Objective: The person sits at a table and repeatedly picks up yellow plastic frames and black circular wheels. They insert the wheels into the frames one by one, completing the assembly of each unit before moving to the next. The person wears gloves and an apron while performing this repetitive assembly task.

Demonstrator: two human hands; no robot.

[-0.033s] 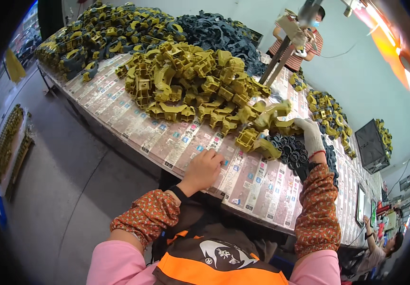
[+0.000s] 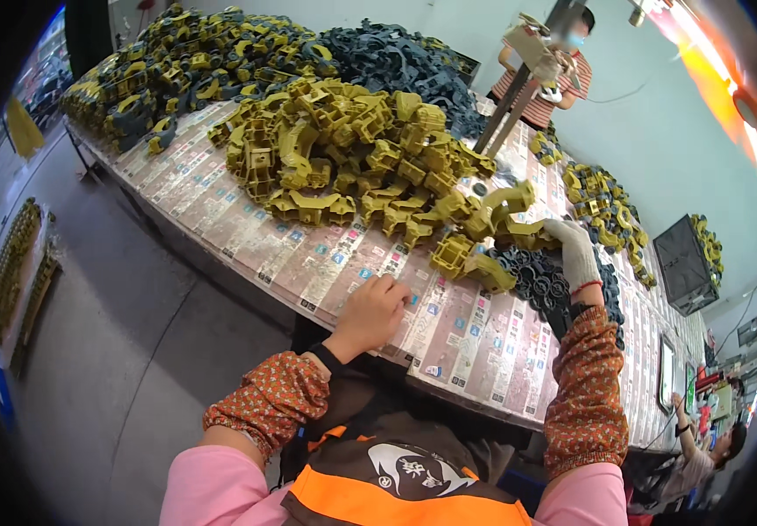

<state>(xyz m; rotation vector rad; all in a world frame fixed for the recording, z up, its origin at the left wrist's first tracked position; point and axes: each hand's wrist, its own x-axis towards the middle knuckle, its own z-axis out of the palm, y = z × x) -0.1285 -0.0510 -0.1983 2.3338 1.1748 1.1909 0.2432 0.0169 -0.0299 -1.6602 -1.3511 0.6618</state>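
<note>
My right hand (image 2: 578, 250), in a white glove with a red cuff edge, is closed on the end of a curved olive-yellow plastic part (image 2: 520, 230) at the right of the olive heap. Its fingertips are partly hidden. Below that hand lies a pile of dark ring-shaped parts (image 2: 532, 279). My bare left hand (image 2: 371, 311) rests at the table's near edge, fingers curled together, with nothing visible in them. Closest to it is a boxy olive part (image 2: 452, 255) at the front of the olive heap (image 2: 343, 140).
The long table (image 2: 326, 263) is covered with printed sheets. Mixed olive and dark parts (image 2: 194, 66) pile up at far left, dark parts (image 2: 405, 61) behind. A metal post (image 2: 514, 110) rises near a masked person (image 2: 540, 96). At right stands a black crate (image 2: 687, 263).
The view has shifted slightly. An olive part left of my right hand, blurred before, now looks sharp. Both hands keep nearly the same places.
</note>
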